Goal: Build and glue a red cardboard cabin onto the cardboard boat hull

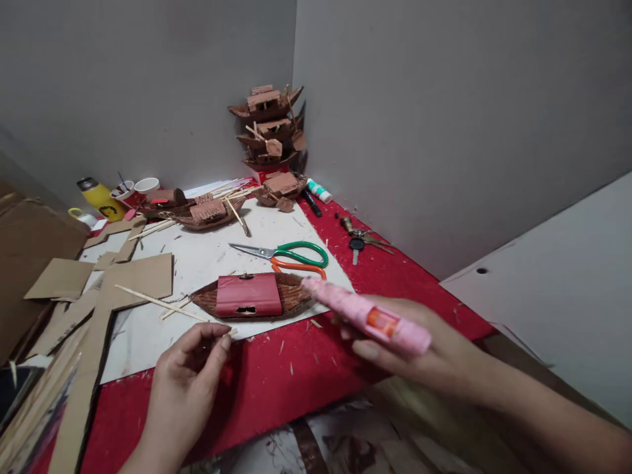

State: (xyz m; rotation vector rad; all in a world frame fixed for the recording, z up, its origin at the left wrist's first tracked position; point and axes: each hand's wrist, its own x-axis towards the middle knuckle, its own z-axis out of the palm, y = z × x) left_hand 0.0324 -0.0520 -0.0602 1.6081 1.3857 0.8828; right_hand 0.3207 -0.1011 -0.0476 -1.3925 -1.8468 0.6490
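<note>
My left hand [190, 375] is closed in a pinch on a small pale wooden piece [234, 332], just in front of a model boat. In my right hand [395, 336] is a pink tube [345, 304] with an orange window, slightly blurred, its narrow end pointing left at the boat's right tip. The brown cardboard model boat [291, 293] lies on the white sheet with a red curved roof [249, 294] over its middle. Small torn openings show in the roof's front and back edges. Behind the boat rest scissors [276, 255] with one green and one orange handle.
Several finished boats [269, 128] are stacked in the corner. Another boat [207, 212] stands left of them, near paper cups [147, 185] and a yellow bottle [101, 197]. Cut cardboard [143, 280] and thin sticks [158, 301] lie left; keys [356, 247] lie right on the red cloth [276, 375].
</note>
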